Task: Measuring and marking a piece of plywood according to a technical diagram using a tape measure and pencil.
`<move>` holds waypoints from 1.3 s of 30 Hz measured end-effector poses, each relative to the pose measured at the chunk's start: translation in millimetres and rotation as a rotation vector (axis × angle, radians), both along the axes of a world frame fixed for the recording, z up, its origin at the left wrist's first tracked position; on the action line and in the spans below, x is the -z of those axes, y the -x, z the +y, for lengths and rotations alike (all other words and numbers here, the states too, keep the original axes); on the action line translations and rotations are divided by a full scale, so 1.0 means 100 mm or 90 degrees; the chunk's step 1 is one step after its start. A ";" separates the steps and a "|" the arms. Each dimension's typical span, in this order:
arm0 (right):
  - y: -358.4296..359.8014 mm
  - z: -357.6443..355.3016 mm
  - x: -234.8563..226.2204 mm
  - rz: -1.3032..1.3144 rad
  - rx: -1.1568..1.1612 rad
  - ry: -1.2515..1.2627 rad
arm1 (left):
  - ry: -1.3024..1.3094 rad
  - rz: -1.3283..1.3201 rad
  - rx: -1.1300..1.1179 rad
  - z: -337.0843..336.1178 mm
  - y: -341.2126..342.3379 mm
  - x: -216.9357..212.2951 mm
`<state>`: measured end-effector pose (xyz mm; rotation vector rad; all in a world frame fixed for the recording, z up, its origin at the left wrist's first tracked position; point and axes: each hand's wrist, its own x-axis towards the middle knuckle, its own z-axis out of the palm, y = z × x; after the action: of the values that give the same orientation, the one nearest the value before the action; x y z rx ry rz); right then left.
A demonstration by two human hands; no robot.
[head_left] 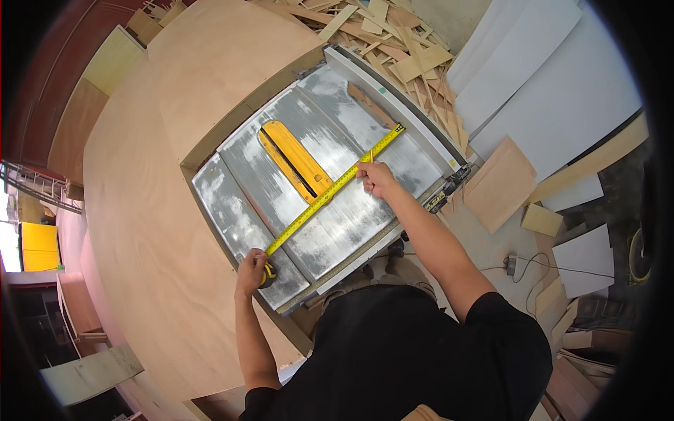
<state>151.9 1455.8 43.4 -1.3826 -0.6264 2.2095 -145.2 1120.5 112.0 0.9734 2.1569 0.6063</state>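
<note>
A tape measure is drawn out diagonally over the worn metal top of a table saw (351, 235). My left hand (250, 272) is closed round its black and yellow case (267, 274) at the near left of the saw top. The yellow blade (302, 217) runs up to the right, past the near end of the saw's yellow insert plate (295, 163). My right hand (377, 178) is closed, pinching at the blade toward its far end. A thin pale sliver (371, 155) sticks up by those fingers; its kind cannot be made out. The blade's free tip (399, 129) lies beyond this hand.
A long rip fence (390, 95) borders the saw top on the right. A broad plywood surface (161, 231) surrounds its left and far sides. Wood offcuts (414, 59) are heaped at the far right, with white sheets (554, 91) beside them. A cable (562, 268) crosses the floor.
</note>
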 end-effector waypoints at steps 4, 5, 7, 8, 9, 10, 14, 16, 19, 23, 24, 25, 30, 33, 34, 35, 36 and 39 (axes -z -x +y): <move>-0.26 -0.11 -0.19 -0.082 0.033 -0.146 | -0.033 0.003 0.037 -0.23 0.38 0.21; -0.45 -0.22 -0.23 -0.183 0.048 -0.232 | -0.034 0.004 0.021 -0.21 0.39 0.19; -1.11 -0.36 -0.01 -0.367 0.189 -0.374 | -0.050 0.142 0.041 -0.15 0.36 0.16; -1.72 -0.36 0.45 -0.421 0.324 -0.478 | -0.037 0.138 0.040 0.02 0.32 0.09; -1.82 -0.42 0.32 -0.500 0.411 -0.398 | -0.046 0.183 0.042 -0.04 0.36 0.17; -2.16 -0.45 0.43 -0.479 0.448 -0.253 | -0.049 0.195 0.039 -0.03 0.37 0.23; -2.35 -0.37 1.16 -0.078 0.475 0.033 | -0.048 0.178 0.068 0.14 0.40 0.27; -2.15 -0.33 1.43 0.089 0.439 0.066 | 0.005 0.160 0.074 0.29 0.40 0.23; -2.03 -0.31 1.45 0.081 0.403 0.092 | 0.022 0.120 0.047 0.26 0.41 0.17; -2.00 -0.28 1.42 0.077 0.372 0.105 | -0.003 0.081 0.049 0.12 0.51 0.20; -2.01 -0.31 1.41 0.073 0.364 0.105 | -0.002 0.080 0.045 0.14 0.51 0.19; -2.01 -0.32 1.39 0.070 0.357 0.103 | 0.005 0.081 0.052 0.19 0.53 0.18; -1.98 -0.35 1.33 0.057 0.348 0.083 | 0.007 0.075 0.058 0.31 0.54 0.18; -2.02 -0.30 1.32 0.047 0.375 0.069 | -0.007 0.040 0.034 0.28 0.58 0.29; -2.18 -0.51 1.51 -0.037 0.371 0.019 | 0.008 0.040 0.035 0.34 0.59 0.30; -2.34 -0.85 1.67 -0.060 0.223 -0.018 | 0.004 0.033 0.049 0.41 0.58 0.30; -2.42 -1.16 1.75 -0.081 0.066 -0.051 | 0.003 0.036 0.052 0.44 0.57 0.29; -1.45 -1.81 0.89 -0.191 0.126 -0.318 | 0.038 0.067 0.034 0.28 0.52 0.21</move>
<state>297.2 1274.7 -45.9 -1.4341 -1.0160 1.5601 -197.6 1148.1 90.7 1.0473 2.2203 0.4722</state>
